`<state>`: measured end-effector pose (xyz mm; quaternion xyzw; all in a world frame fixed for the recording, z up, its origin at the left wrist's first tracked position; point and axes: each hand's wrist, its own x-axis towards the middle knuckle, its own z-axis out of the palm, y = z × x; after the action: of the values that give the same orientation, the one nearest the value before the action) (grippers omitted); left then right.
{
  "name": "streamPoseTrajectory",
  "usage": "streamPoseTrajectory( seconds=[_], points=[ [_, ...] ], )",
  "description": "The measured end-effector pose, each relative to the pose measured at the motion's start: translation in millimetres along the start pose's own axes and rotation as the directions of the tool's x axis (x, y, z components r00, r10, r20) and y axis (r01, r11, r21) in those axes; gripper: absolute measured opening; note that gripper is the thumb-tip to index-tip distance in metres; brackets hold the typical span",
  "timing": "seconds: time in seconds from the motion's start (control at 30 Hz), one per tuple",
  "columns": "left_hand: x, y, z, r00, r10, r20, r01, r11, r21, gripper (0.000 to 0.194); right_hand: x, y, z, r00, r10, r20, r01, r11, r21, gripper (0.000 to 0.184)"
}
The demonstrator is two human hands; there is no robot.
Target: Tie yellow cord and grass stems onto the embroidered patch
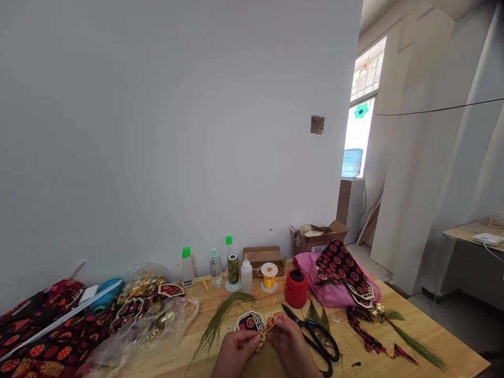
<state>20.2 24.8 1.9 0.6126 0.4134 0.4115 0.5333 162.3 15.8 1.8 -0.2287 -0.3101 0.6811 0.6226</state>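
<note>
The yellow cord (271, 328) is bent into a loop between both hands' fingertips; the loop stands open, so work seems partway, what remains being unclear; the left hand (241, 347) and right hand (289, 336) each pinch it; a patterned panel (249, 321) lies just beyond; black scissors (319, 340) lie unheld beside the right hand.

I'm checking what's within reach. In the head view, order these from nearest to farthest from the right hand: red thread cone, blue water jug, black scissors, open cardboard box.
1. Black scissors: just right of the right hand.
2. Red thread cone: a little beyond it.
3. Open cardboard box: farther back, to the right.
4. Blue water jug: far back right, beyond the box.
</note>
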Motion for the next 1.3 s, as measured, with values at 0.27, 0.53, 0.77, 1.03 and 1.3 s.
streamPoseTrajectory(
  seconds=[0.27,0.53,0.77,1.03,1.3],
  points=[
    [-0.7,1.7,1.8,1.0,-0.013,0.023,0.013,1.0,0.015,0.029,0.6,-1.0,-1.2,1.0,0.017,0.012,-0.018,0.996,0.092,0.008],
    [-6.0,9.5,8.0,1.0,-0.031,0.005,0.03,0.997,0.067,0.026,2.1,-1.6,-5.7,1.0,-0.017,0.008,0.015,0.985,0.169,0.02],
    [-5.7,4.1,10.8,1.0,-0.024,-0.019,0.026,0.994,0.104,0.024,0.3,-4.1,-3.8,1.0,-0.008,0.014,0.005,0.981,0.194,0.037],
    [-4.6,6.5,10.1,0.993,-0.067,-0.099,0.073,0.996,0.055,0.027,-3.4,-23.3,-22.1,0.97,-0.19,-0.154,0.218,0.957,0.191,0.024],
    [-0.2,2.7,1.0,0.993,-0.011,-0.118,0.01,1.0,-0.012,0.022,-6.1,2.7,4.1,0.951,-0.196,0.238,0.304,0.471,-0.828,0.015]
  ],
)
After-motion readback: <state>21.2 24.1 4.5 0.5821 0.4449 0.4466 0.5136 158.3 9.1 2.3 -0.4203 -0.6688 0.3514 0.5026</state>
